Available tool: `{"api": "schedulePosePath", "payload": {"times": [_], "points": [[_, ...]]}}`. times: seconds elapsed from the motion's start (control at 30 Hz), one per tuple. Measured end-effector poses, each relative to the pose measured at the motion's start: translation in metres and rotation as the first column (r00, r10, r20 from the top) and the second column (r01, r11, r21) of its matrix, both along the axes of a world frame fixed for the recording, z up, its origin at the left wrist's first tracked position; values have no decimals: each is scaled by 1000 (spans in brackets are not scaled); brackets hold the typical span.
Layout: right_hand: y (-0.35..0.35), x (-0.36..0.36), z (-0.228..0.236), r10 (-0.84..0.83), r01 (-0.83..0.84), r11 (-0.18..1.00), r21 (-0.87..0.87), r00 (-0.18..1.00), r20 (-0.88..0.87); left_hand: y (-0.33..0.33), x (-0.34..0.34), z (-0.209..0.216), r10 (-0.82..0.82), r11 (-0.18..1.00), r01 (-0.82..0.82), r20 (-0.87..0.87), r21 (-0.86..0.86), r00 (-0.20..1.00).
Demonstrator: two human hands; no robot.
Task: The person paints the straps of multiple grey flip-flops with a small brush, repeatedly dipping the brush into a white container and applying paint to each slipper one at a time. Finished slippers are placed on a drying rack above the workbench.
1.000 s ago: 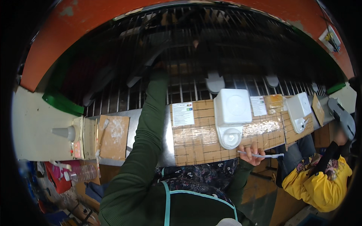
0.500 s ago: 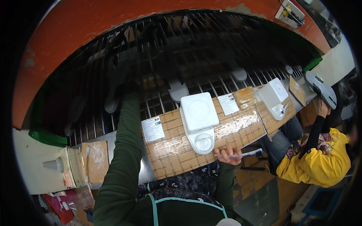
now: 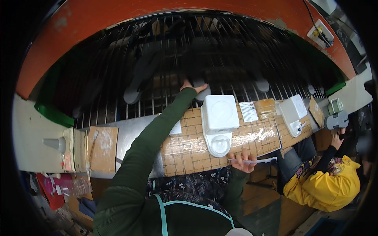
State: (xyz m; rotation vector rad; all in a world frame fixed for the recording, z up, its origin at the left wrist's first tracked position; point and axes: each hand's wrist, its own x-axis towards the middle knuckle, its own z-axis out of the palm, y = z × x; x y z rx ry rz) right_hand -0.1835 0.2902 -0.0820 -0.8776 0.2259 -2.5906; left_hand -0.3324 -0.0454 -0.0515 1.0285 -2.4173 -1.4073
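Dark opening under an orange hood [image 3: 118, 15], far side; metal rods [image 3: 112, 110] run across its floor w/ several grey-ended pieces lying on them. Near side: cardboard cover [image 3: 185, 155] on the bench, bearing a white tub [image 3: 221, 112] w/ a round cup [image 3: 219, 146] at its near end. Tub stands btwn the two hands, just R of the L forearm; that forearm hides part of a printed sheet [image 3: 176, 128]. Farther R: 2nd sheet [image 3: 248, 111], amber packet [image 3: 266, 108], 2nd white tub [image 3: 292, 110]. Far R, co-worker in yellow [image 3: 330, 183] has a hand nr a grey item [image 3: 336, 120]. L end of bench: whitened board [image 3: 104, 148], grey cone [image 3: 55, 144]; clear bottle [image 3: 75, 187] below.

L arm stretches fwd over the bench, L hand [image 3: 192, 87] at the rods, thumb apart from fingers, by a grey-ended piece [image 3: 203, 94]; can't tell if it's gripped. R hand [image 3: 243, 163] is palm-up-ish at the cover's near edge, fingers pinching a slim white tool [image 3: 260, 160], tip pointing R.
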Motion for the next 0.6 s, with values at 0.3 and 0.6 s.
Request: {"api": "schedulePosePath", "payload": {"times": [0.3, 0.6], "points": [[35, 24, 31, -318, 276, 816, 508, 948, -5, -45, 35, 65, 20, 768, -12, -5, 640, 1000], [8, 54, 101, 36, 718, -667, 200, 299, -954, 27, 313, 93, -244, 701, -74, -336, -710, 910]]}}
